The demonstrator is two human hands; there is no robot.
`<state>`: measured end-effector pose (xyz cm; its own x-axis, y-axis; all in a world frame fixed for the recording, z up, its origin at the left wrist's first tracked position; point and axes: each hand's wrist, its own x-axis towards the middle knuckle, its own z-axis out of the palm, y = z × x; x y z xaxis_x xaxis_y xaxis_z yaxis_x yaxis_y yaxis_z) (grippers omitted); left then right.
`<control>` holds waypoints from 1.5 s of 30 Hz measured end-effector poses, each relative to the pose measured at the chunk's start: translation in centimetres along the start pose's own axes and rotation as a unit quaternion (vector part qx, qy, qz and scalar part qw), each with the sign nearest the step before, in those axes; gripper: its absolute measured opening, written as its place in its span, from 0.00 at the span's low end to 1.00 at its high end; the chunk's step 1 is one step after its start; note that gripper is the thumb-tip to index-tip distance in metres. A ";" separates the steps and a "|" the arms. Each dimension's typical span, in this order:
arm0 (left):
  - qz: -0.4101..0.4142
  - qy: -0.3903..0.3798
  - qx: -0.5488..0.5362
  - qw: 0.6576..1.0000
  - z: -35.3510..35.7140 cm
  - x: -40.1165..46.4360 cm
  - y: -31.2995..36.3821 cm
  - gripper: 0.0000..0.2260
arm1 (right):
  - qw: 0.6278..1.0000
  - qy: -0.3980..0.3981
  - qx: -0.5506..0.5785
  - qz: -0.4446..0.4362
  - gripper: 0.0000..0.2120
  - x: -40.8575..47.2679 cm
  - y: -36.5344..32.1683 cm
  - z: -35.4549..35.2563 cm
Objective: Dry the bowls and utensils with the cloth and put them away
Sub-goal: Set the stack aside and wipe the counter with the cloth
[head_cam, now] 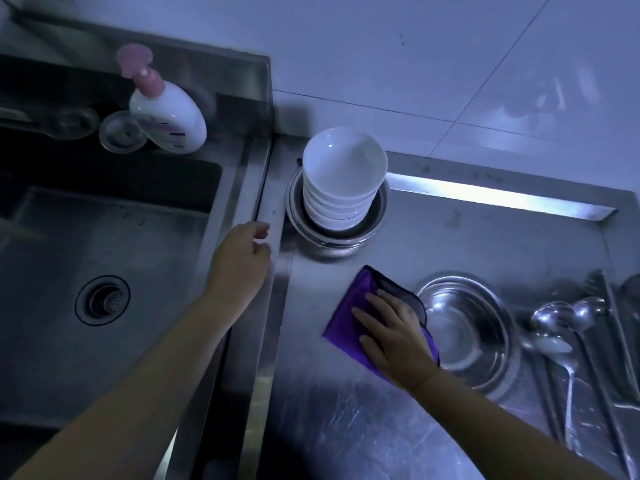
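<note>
Spanning brushed steel: tabletop (346, 427), sink (104, 237) sunk left. Stacked glossy white bowls (343, 178) nested in steel bowls by the back edge. Shallow round steel bowl (464, 327) beside spoons (561, 327). Purple cloth (349, 320) pressed flat under right hand (391, 337), fingers spread. Left hand (242, 261) over the sink rim, fingers loosely curled, holding nothing.

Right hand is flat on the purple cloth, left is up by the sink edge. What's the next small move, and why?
Probably curl the right hand around the purple cloth and lift it, since the fingers lie flat on it without gripping. The loose steel bowl sits right beside the cloth, so it looks like the nearest piece to dry. The left hand is free and holds nothing, so it could reach for that bowl.
</note>
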<state>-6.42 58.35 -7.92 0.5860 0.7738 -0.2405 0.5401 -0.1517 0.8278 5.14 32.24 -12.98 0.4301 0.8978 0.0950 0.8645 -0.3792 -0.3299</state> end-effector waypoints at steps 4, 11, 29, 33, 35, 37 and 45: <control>-0.019 0.015 -0.034 0.999 -0.9 -2.4 -1.6 0.14 | 0.986 -0.133 -0.099 -0.004 0.29 2.9 -1.3 1.1; -0.040 0.016 -0.065 0.997 -0.3 -6.1 -3.6 0.14 | 0.976 -0.165 -0.125 0.068 0.33 6.6 -7.6 5.1; -0.020 0.002 0.045 0.999 6.2 -16.9 -2.8 0.13 | 0.959 -0.224 -0.061 -0.161 0.25 -15.8 -9.6 3.2; 0.030 -0.053 0.135 0.989 10.7 -21.2 -2.1 0.14 | 0.961 -0.225 -0.084 -0.135 0.26 -17.3 -4.0 0.4; 0.046 -0.075 0.196 0.977 12.6 -23.1 -1.8 0.15 | 0.965 -0.215 -0.107 -0.106 0.25 -17.4 -1.5 -1.1; 0.078 -0.093 0.251 0.960 13.9 -24.8 -1.6 0.15 | 0.968 -0.205 -0.130 -0.068 0.26 -17.6 1.0 -2.2; 0.085 -0.151 0.445 0.879 14.2 -28.6 -2.7 0.25 | 0.968 -0.174 -0.155 0.095 0.29 -21.5 6.2 -4.3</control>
<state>-16.06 27.89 -10.52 0.7654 0.5144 -0.3868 0.6082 -0.7746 0.1734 2.36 9.65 -12.98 0.5213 0.8065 -0.2789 0.8384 -0.5449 -0.0085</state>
